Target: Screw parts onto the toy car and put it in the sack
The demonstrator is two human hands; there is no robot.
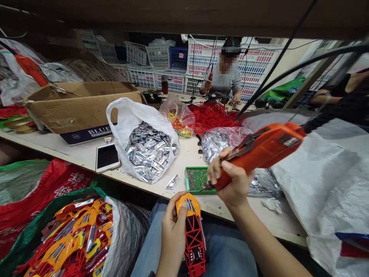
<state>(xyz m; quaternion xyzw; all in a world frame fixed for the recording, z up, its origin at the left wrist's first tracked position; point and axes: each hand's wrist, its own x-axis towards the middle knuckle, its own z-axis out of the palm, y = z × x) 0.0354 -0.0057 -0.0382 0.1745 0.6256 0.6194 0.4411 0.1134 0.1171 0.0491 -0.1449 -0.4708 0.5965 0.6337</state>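
My left hand point(172, 227) is closed round an orange and red toy car body point(193, 231), held underside up over my lap. My right hand point(230, 181) grips an orange electric screwdriver point(259, 152) hanging from a black cable; its tip points down into a small green tray of screws point(196, 179) at the table's near edge. A loose silver part point(172, 182) lies left of that tray.
A white bag of silver parts point(145, 148), a phone point(107, 157) and a cardboard box point(77, 104) sit on the table. A sack of orange car shells point(72, 238) stands at lower left. Red frames point(211, 115) are piled farther back. Another person point(223, 79) works opposite.
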